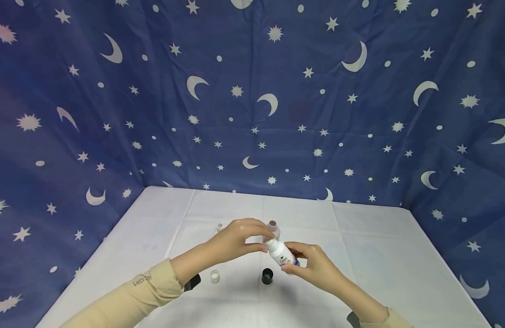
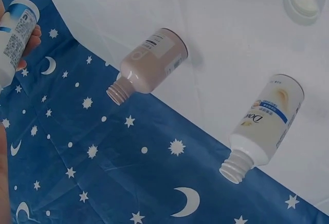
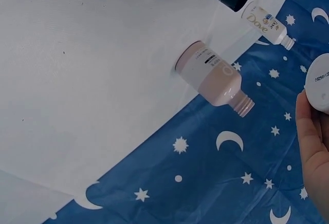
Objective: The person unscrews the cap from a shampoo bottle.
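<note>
My right hand (image 1: 314, 266) holds a small white bottle (image 1: 283, 256) by its lower part, with the neck tilted up to the left. At the bottle's top, the thumb and fingers of my left hand (image 1: 238, 241) pinch round it; they partly cover the cap area. In the left wrist view the held bottle (image 2: 19, 36) shows its printed back at the left edge. The right wrist view shows its round base (image 3: 320, 82). Behind the hands stand an uncapped pink bottle (image 1: 273, 225) and an uncapped white Dove bottle (image 1: 219, 227).
Nearer than the bottles, a clear cap (image 1: 214, 276) and a black cap (image 1: 267, 276) lie on the white-covered table (image 1: 367, 255). Dark blue cloth (image 1: 293, 109) with moons and stars hangs behind and at both sides.
</note>
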`<state>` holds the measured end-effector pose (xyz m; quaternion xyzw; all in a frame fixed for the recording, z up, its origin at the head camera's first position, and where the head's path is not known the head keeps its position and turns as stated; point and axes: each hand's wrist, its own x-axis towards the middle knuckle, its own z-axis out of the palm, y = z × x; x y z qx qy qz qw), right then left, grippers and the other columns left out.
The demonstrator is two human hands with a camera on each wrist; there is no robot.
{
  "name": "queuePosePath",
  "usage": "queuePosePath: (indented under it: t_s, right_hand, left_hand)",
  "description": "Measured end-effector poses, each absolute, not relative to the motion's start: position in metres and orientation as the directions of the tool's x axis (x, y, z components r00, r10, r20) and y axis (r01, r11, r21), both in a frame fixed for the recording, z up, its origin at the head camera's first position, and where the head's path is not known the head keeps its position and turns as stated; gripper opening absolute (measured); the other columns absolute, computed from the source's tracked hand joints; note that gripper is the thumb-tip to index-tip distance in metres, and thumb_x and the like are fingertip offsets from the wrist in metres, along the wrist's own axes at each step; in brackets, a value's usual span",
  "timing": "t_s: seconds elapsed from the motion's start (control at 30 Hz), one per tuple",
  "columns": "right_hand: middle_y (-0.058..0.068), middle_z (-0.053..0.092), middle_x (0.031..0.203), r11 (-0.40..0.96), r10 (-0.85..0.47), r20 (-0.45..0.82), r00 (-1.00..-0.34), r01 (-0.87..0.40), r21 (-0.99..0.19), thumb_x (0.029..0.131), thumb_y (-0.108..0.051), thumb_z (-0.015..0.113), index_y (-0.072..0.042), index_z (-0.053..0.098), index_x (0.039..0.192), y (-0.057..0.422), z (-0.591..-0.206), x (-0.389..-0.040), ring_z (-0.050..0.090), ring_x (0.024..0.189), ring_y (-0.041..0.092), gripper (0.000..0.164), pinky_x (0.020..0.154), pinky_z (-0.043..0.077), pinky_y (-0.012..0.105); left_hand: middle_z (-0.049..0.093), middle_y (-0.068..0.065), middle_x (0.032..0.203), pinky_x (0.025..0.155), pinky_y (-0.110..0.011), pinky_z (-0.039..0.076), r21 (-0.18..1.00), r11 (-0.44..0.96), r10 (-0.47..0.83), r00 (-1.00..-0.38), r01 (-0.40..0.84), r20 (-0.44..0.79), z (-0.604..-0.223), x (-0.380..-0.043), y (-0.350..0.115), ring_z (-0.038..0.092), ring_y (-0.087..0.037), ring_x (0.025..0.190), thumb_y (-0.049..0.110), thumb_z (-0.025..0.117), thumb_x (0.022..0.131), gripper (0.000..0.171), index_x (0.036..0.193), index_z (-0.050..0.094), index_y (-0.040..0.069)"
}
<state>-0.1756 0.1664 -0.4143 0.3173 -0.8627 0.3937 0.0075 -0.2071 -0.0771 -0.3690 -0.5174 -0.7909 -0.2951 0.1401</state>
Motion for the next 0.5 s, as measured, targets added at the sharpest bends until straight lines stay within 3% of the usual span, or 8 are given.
queuePosePath:
  t_s: [0.2, 0.37, 0.5]
  right_hand:
    - [0.005, 0.070, 0.104, 0.474, -0.557, 0.271, -0.785, -0.568, -0.672, 0.084, -0.027, 0.071, -0.002, 0.063, 0.115, 0.1633, -0.4131, -0.1760, 0.067, 0.090, 0.014, 0.041, 0.082, 0.057, 0.031]
    - [0.004, 0.070, 0.103, 0.485, -0.563, 0.281, -0.777, -0.587, -0.648, 0.083, -0.025, 0.071, -0.003, 0.064, 0.115, 0.1620, -0.4123, -0.1748, 0.066, 0.088, 0.012, 0.039, 0.077, 0.056, 0.025]
    - [0.003, 0.070, 0.102, 0.484, -0.572, 0.288, -0.768, -0.600, -0.637, 0.084, -0.026, 0.071, -0.005, 0.064, 0.114, 0.1607, -0.4123, -0.1746, 0.065, 0.087, 0.010, 0.038, 0.076, 0.055, 0.024]
  left_hand:
    - [0.069, -0.002, 0.100, 0.079, -0.014, 0.052, 0.413, 0.322, 0.723, -0.503, 0.852, 0.474, -0.3660, -0.2060, -0.0774, 0.064, -0.012, 0.090, 0.017, 0.073, 0.080, 0.025, 0.102, 0.068, 0.007]
    - [0.066, 0.001, 0.075, 0.061, -0.012, 0.050, 0.537, 0.415, 0.634, -0.657, 0.734, 0.408, -0.3673, -0.2038, -0.0735, 0.054, -0.001, 0.067, 0.024, 0.076, 0.078, 0.019, 0.082, 0.069, 0.007]
    - [0.059, 0.005, 0.060, 0.049, -0.014, 0.044, 0.601, 0.479, 0.543, -0.754, 0.640, 0.370, -0.3685, -0.2007, -0.0705, 0.045, 0.003, 0.054, 0.029, 0.076, 0.079, 0.025, 0.066, 0.066, 0.010]
